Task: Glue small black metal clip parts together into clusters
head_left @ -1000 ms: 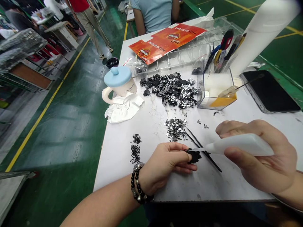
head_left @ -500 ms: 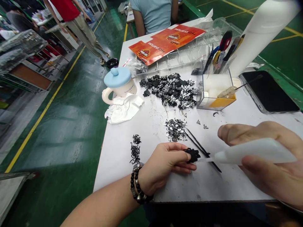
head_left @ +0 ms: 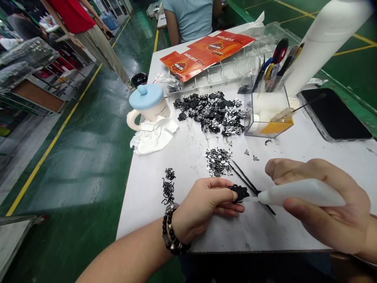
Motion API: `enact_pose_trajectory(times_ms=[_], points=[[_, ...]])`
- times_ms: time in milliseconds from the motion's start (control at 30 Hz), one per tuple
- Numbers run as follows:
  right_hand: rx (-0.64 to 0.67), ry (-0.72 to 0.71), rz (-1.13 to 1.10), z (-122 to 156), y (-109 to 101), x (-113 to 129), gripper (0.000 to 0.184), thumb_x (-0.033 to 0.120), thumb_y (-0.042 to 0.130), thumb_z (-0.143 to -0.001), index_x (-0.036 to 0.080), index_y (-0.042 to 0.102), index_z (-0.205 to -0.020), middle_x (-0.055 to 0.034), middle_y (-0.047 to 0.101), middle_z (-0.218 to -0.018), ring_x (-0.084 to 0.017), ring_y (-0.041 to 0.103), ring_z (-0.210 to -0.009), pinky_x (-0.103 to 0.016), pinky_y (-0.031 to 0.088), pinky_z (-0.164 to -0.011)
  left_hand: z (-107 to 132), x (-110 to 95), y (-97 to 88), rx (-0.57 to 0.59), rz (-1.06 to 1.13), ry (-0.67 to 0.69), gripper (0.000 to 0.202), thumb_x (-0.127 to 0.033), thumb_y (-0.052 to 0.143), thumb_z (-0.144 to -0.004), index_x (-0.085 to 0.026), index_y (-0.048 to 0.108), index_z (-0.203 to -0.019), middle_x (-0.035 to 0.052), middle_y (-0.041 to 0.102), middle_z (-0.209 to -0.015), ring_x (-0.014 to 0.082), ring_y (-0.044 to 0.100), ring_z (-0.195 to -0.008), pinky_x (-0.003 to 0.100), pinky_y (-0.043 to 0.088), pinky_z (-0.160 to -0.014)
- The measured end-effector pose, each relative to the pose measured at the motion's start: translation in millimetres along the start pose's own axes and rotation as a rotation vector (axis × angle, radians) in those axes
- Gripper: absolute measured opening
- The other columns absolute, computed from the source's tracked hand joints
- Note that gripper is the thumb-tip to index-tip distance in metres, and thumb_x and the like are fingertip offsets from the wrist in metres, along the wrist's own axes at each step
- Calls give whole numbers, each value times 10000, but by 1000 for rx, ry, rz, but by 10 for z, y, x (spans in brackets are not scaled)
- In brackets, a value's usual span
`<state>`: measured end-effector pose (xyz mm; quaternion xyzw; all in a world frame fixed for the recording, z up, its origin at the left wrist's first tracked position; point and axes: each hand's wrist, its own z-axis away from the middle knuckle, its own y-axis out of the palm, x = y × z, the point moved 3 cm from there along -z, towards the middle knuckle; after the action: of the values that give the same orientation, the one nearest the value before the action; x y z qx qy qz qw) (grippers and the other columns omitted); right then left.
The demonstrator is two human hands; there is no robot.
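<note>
My left hand (head_left: pixel 203 204) rests on the white table (head_left: pixel 153 188) and pinches a small black emblem piece (head_left: pixel 240 193) between thumb and fingers. My right hand (head_left: pixel 326 208) is wrapped round a white squeeze bottle (head_left: pixel 300 193) whose thin nozzle tip touches the black piece. Black tweezers (head_left: pixel 250 185) lie on the table just behind the piece. A small heap of silver-and-black bits (head_left: pixel 218 161) sits beyond them, and a bigger pile of black emblems (head_left: pixel 213 112) lies further back.
A blue-lidded mug (head_left: pixel 149 104) and a white cloth (head_left: pixel 154 133) stand at the left edge. A clear box (head_left: pixel 269 114), tool holder (head_left: pixel 275 65), orange cards (head_left: pixel 206 51), a dark tablet (head_left: pixel 334 114) and small black hooks (head_left: pixel 168 184) surround them. People stand beyond the table.
The bottle dipped and drew back slightly, then its tip returned to the black piece. My left hand stayed put. A person in red walked nearer along the aisle.
</note>
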<state>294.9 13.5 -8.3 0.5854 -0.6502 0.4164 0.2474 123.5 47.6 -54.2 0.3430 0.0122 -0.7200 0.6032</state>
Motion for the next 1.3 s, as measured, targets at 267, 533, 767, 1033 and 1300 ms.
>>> enact_pose_trajectory(times_ms=[267,533,767,1033,1300], points=[[-473,104,-62,-6,-166,-146,128,308,656,-798,192,609,-822,-47,570,-691,-204,556,-617,-379,445,-548,4,6,-12,2,5,-3,243,-113,712,-616,-128,579,-818,26,672,-667,145,689,-585,219,537,-569],[-291,292,377,-174,-216,-687,250,335,695,-747,210,480,-768,11,518,-720,-131,497,-625,-271,398,-569,19,-3,3,-25,-31,3,256,-125,700,-602,-129,572,-823,10,647,-672,146,685,-596,235,521,-593],[-151,389,633,-256,-93,-850,248,320,626,-783,208,411,-839,-6,556,-748,-153,551,-611,-264,382,-538,30,-17,14,-34,-45,13,284,-138,700,-591,-132,565,-841,11,659,-678,137,676,-574,236,507,-589],[-289,99,801,-264,-297,-580,267,411,637,-774,212,481,-860,-28,540,-760,-180,512,-630,-317,400,-581,12,24,4,-53,-20,30,263,-104,633,-589,-132,563,-841,27,667,-680,133,667,-544,216,498,-528],[-563,-89,1020,-394,-886,-491,166,272,619,-806,234,618,-967,-42,634,-808,-187,569,-696,-304,409,-621,-12,38,-21,-76,-32,60,293,-92,608,-586,-132,533,-866,22,647,-665,138,657,-529,212,482,-500]])
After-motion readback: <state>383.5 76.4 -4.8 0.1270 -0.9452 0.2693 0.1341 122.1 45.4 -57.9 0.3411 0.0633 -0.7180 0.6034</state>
